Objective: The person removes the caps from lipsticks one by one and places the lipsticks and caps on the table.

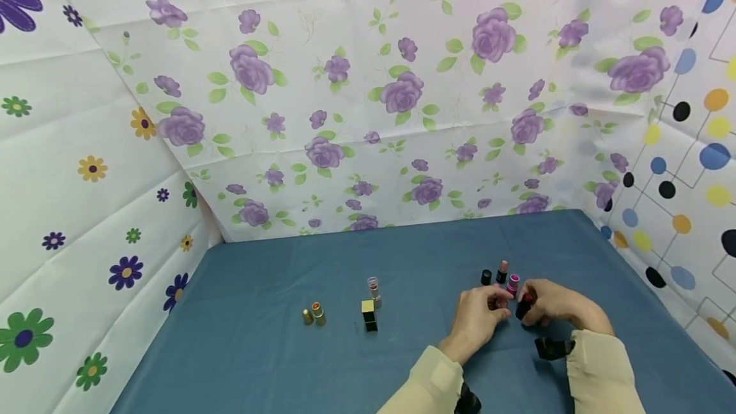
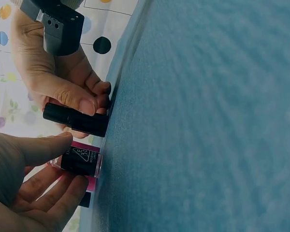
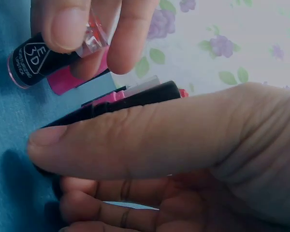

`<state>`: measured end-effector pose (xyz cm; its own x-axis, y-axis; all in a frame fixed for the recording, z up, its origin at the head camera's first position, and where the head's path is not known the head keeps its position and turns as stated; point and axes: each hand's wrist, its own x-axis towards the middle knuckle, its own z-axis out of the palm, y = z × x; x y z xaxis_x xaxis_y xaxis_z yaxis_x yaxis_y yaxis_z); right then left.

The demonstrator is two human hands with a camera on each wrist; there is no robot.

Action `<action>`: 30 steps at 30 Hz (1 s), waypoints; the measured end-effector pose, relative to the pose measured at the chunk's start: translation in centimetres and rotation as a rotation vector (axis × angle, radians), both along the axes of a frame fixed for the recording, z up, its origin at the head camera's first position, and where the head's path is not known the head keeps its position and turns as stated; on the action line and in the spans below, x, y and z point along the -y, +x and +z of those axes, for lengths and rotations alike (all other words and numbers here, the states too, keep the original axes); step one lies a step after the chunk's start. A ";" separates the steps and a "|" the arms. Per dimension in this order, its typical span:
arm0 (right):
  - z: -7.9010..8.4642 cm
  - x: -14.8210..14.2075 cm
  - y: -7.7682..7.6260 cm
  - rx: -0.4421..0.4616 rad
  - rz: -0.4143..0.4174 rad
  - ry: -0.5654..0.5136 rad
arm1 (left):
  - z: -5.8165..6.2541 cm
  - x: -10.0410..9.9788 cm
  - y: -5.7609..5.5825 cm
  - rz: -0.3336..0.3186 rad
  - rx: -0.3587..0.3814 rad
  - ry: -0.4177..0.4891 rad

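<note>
Your left hand (image 1: 473, 317) pinches a clear-topped lipstick (image 2: 81, 159) between thumb and curved fingers, opened only to that tube's width. Just to its right, your right hand (image 1: 556, 304) grips a black lipstick (image 2: 73, 118) just as closely, thumb against its side. Just beyond your hands, a pink tube (image 1: 513, 282) and a small black tube (image 1: 486, 277) stand on the worktop (image 1: 259, 363); well to their left is a gold lipstick (image 1: 319, 315).

"e 3d" on black lipstick tube (image 3: 35, 62), smaller print blurred

Bright head view, dimmer wrist views
</note>
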<state>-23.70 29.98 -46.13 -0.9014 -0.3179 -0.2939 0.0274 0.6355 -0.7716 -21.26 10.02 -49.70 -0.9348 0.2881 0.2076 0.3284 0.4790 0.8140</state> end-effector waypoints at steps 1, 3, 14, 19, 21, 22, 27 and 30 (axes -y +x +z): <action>0.1 -0.1 0.0 0.004 0.002 -0.004 | 0.0 0.0 0.0 0.000 -0.001 -0.004; 0.2 -0.3 0.1 0.018 0.011 -0.016 | 0.1 0.0 0.0 0.000 -0.001 -0.007; 2.7 -1.9 1.3 0.090 0.046 -0.028 | 1.5 1.5 0.1 0.005 -0.035 0.040; 4.7 -2.1 1.8 0.041 0.021 0.027 | 2.5 2.7 -0.2 -0.016 -0.058 0.081; 5.3 -2.2 2.0 -0.007 0.030 0.057 | 2.8 3.3 -0.3 -0.044 -0.051 0.109; 5.5 -2.2 2.1 -0.027 0.034 0.068 | 2.9 3.6 -0.4 -0.060 -0.046 0.127; 6.2 -2.1 2.5 -0.128 0.051 0.072 | 3.5 5.1 -0.6 -0.133 -0.020 0.236; 6.5 -1.8 2.8 -0.177 0.044 0.046 | 3.9 5.9 -0.7 -0.146 -0.022 0.266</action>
